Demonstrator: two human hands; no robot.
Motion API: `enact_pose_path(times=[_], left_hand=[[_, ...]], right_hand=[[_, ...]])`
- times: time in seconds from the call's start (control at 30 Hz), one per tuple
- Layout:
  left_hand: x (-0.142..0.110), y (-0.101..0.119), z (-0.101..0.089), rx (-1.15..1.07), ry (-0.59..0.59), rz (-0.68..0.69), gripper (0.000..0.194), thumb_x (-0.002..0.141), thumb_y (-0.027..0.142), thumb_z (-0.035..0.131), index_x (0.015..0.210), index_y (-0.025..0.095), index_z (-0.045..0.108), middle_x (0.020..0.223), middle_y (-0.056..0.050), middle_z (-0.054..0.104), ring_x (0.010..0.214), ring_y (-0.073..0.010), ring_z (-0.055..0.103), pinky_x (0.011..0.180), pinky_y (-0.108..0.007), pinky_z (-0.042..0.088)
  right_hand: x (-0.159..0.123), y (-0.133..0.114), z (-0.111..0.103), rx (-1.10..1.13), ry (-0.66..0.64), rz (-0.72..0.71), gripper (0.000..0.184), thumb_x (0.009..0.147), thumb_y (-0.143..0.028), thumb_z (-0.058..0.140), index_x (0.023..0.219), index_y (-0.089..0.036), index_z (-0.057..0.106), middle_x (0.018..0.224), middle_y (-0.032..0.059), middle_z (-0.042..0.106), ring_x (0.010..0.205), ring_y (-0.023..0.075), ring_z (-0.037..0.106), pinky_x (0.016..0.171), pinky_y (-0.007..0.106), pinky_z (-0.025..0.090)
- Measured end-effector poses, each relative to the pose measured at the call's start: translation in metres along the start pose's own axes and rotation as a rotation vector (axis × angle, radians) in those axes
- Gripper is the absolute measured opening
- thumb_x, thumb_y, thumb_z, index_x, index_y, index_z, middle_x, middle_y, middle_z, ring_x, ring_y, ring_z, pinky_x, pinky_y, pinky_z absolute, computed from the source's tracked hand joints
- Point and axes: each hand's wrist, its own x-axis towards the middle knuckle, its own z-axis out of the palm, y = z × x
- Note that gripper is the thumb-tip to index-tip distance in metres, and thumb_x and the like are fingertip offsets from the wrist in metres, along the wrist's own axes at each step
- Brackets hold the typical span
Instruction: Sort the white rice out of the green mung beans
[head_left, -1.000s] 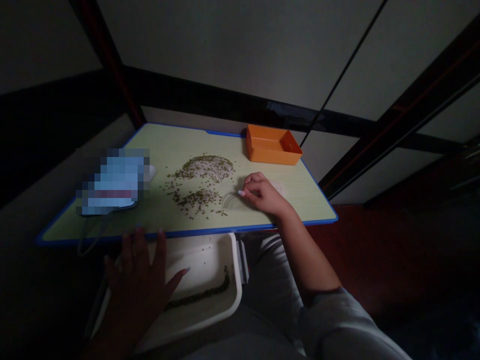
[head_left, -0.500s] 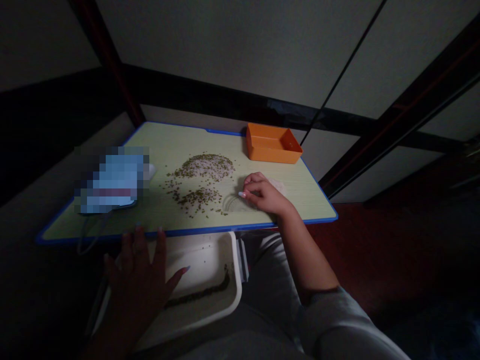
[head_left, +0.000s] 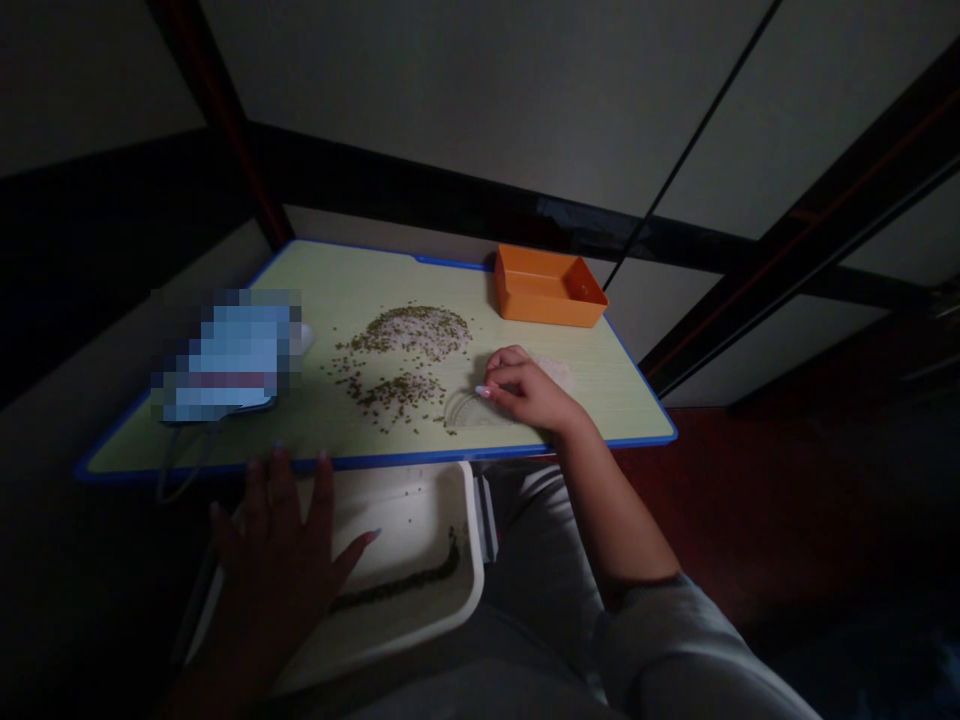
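Head view: the right hand [head_left: 525,390] rested on the bench [head_left: 626,405], fingers curled, thumb low over a clear protractor [head_left: 466,410]; whether it pinched the protractor could not be told. The protractor lay partly beneath that hand and to its left, long axis side to side, curve facing away from the person. The grains [head_left: 401,395] lay just beyond its left end. The left hand [head_left: 285,540], farther off, was spread with nothing grasped, above the tub [head_left: 476,590].

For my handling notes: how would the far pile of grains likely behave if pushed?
The far pile of grains would probably spread rather than move whole, since loose grains lie scattered at its edge. Each grain looks tiny, so probably light.
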Motion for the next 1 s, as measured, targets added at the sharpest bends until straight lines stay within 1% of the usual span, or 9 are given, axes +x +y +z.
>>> enact_pose_path(times=[0.23, 0.37, 0.53, 0.77, 1.0], left_hand=[[0.0001, 0.0004, 0.0002, -0.002, 0.027, 0.014, 0.091, 0.083, 0.048, 0.053, 0.149, 0.021, -0.005, 0.160, -0.024, -0.004, 0.148, -0.0396, -0.001, 0.111, -0.073, 0.012], [-0.0001, 0.0006, 0.0002, -0.017, 0.040, -0.003, 0.093, 0.081, 0.049, 0.055, 0.149, 0.022, -0.004, 0.160, -0.022, -0.003, 0.148, -0.0400, 0.002, 0.111, -0.073, 0.013], [-0.0003, 0.0000, 0.0020, -0.035, 0.052, -0.002, 0.095, 0.079, 0.050, 0.057, 0.148, 0.025, -0.004, 0.160, -0.020, -0.003, 0.148, -0.0411, 0.004, 0.109, -0.074, 0.014], [-0.0012, -0.0009, 0.0012, -0.034, 0.060, 0.010, 0.095, 0.079, 0.050, 0.057, 0.149, 0.023, -0.003, 0.160, -0.020, -0.004, 0.148, -0.0408, 0.004, 0.110, -0.073, 0.014], [0.0009, 0.0026, 0.0003, -0.040, 0.059, -0.002, 0.095, 0.079, 0.049, 0.058, 0.149, 0.022, -0.001, 0.160, -0.022, -0.002, 0.148, -0.0416, 0.003, 0.110, -0.074, 0.014]], right_hand=[[-0.0001, -0.0006, 0.0002, -0.007, 0.036, -0.018, 0.022, 0.089, -0.027, 0.059, 0.068, -0.019, 0.060, 0.090, 0.0044, 0.054, 0.094, 0.0191, 0.047, 0.088, 0.036, 0.036], [-0.0001, 0.0011, -0.0006, -0.023, 0.050, -0.023, 0.024, 0.089, -0.027, 0.059, 0.066, -0.018, 0.059, 0.087, 0.0042, 0.054, 0.090, 0.0187, 0.047, 0.086, 0.036, 0.036], [-0.0003, 0.0031, -0.0005, -0.029, 0.068, -0.028, 0.025, 0.089, -0.027, 0.057, 0.066, -0.018, 0.059, 0.087, 0.0047, 0.054, 0.090, 0.0193, 0.047, 0.084, 0.036, 0.036], [0.0002, 0.0037, 0.0018, -0.085, 0.079, 0.007, 0.027, 0.090, -0.027, 0.056, 0.065, -0.018, 0.058, 0.087, 0.0047, 0.054, 0.091, 0.0185, 0.046, 0.084, 0.035, 0.035], [0.0023, 0.0022, 0.0038, -0.074, 0.083, -0.019, 0.026, 0.091, -0.027, 0.055, 0.067, -0.018, 0.057, 0.086, 0.0047, 0.054, 0.089, 0.0183, 0.046, 0.083, 0.034, 0.036]])
